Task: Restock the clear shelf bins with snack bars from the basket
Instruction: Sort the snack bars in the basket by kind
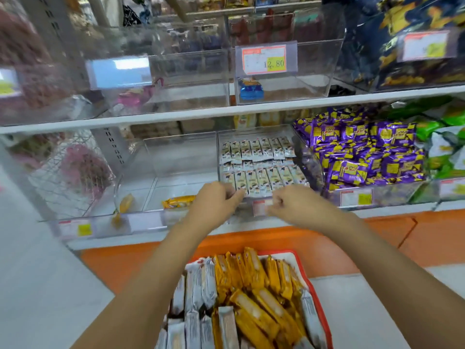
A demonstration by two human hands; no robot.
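Observation:
A clear bin (261,133) on the lower shelf holds neat rows of white snack bars (259,149). My left hand (216,201) is at the bin's front left corner, its fingers curled against the front row of white bars. My right hand (285,201) is curled into a loose fist at the bin's front right edge, above the price tag (260,207); nothing shows in it. Below my arms sits the red-rimmed basket (303,269), full of white bars (198,285) and yellow bars (251,273).
Left of the filled bin, another clear bin (181,144) has one yellow bar (178,201) at its front. Purple packets (364,157) fill the bin to the right. The upper shelf (226,112) carries clear bins and a 12.80 price tag (264,59).

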